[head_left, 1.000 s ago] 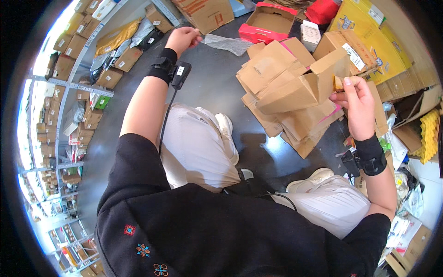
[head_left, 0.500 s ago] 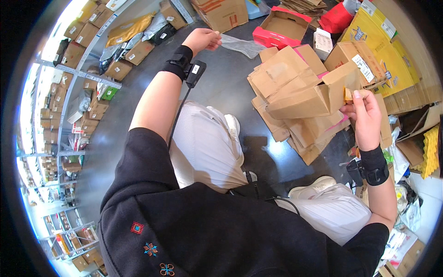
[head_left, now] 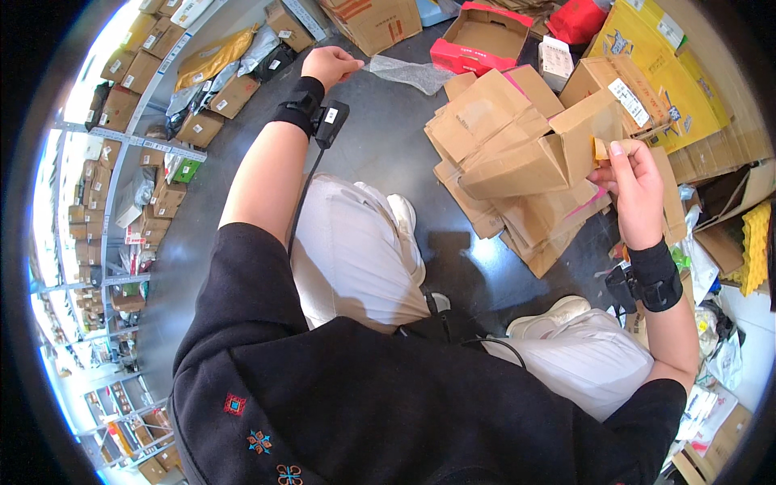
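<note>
Head view, looking down on a seated person in a black embroidered top (head_left: 388, 404) and white trousers (head_left: 356, 250), with a dark grey polished floor (head_left: 380, 145) carrying everything. The left hand (head_left: 327, 65) is stretched forward toward the far left part of the floor, fingers closed in a pinch on the near end of a crumpled sheet of clear plastic film (head_left: 408, 73); the film trails to the right from the fingertips and its far end lies on the floor, just beside a shallow red cardboard box with an open top (head_left: 477, 40). A black wrist strap with a small black device and cable (head_left: 311, 109) sits on the left forearm. The right hand (head_left: 634, 190) is raised at the right side, thumb and fingers closed on a small tan scrap of cardboard or tape (head_left: 600, 149) at the edge of a flap of an open brown corrugated cardboard carton (head_left: 533, 158); whether the scrap is attached to the flap cannot be told. That carton rests on top of a loose pile of flattened brown cardboard (head_left: 517, 226) in the middle right of the floor. A second black wrist strap (head_left: 655, 279) is on the right forearm. Yellow flat packaging (head_left: 671, 65) lies along the far right edge. Shelving racks stacked with brown boxes (head_left: 137, 162) run along the left edge.
</note>
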`<state>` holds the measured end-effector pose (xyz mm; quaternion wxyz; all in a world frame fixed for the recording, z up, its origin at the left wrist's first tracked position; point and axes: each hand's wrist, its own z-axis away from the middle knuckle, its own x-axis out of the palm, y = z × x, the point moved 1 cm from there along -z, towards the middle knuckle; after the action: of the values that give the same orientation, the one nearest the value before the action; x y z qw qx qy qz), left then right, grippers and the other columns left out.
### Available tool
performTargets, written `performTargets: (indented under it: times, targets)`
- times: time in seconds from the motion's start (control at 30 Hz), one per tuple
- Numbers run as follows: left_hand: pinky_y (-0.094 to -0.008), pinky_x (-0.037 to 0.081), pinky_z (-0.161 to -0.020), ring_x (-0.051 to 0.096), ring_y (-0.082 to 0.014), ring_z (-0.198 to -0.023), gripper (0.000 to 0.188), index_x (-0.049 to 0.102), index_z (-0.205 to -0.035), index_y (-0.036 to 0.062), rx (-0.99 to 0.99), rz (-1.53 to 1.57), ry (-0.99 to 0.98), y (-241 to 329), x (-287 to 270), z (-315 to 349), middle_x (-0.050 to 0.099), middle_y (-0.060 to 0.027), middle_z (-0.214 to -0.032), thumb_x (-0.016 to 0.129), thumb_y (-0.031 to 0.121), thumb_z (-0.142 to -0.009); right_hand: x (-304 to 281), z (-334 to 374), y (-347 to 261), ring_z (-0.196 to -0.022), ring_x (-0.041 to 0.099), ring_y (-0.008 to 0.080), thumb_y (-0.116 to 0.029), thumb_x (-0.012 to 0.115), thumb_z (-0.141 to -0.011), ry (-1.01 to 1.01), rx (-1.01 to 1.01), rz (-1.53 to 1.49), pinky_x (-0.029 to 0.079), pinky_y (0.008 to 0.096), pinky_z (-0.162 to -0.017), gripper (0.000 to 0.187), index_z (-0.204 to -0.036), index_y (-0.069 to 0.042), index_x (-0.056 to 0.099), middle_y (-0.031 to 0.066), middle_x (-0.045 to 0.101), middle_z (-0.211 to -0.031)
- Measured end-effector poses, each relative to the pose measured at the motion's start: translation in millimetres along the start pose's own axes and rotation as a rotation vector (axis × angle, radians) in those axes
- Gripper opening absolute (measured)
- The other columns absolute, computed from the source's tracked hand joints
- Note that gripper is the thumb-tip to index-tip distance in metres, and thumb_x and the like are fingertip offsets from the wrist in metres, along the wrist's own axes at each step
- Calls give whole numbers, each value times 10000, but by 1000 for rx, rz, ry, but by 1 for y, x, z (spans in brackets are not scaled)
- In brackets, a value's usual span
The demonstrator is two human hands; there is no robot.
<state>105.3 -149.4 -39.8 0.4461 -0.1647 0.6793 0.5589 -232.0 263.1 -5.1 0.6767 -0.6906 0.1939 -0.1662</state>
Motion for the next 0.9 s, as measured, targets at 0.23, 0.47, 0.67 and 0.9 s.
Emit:
performTargets:
  times: [0.23, 0.47, 0.67, 0.9]
  targets:
    - [-282, 535, -608, 631, -119, -658, 250, 714, -886, -20, -107, 149, -8, -16, 5, -9, 704, -43, -788, 638, 205, -965, 2, 1, -2, -769, 669, 131, -230, 565, -1037, 1, -4, 10, 569, 264, -721, 203, -1013, -29, 571, 62, 648, -924]
    - [-288, 541, -596, 640, -120, -653, 256, 705, -857, -20, -73, 163, -53, -17, 8, -7, 700, -51, -771, 636, 201, -967, 1, 1, 0, -767, 668, 129, -232, 569, -1035, -9, -7, 25, 567, 260, -719, 210, -1002, -25, 573, 61, 646, -925]
    - [-280, 539, -591, 634, -130, -636, 244, 709, -842, -22, -41, -303, 34, 15, 1, 4, 681, -52, -729, 732, 211, -913, 0, 1, -2, -761, 669, 131, -230, 573, -1032, -2, -2, 31, 569, 259, -717, 210, -1003, -22, 572, 61, 646, -917]
    - [-290, 528, -559, 629, -163, -601, 331, 677, -788, -22, -90, 150, 9, -47, 5, -10, 666, -74, -714, 704, 273, -934, 8, 2, -3, -754, 672, 138, -220, 583, -1026, -16, 10, 10, 572, 266, -712, 204, -1008, -18, 575, 63, 640, -911]
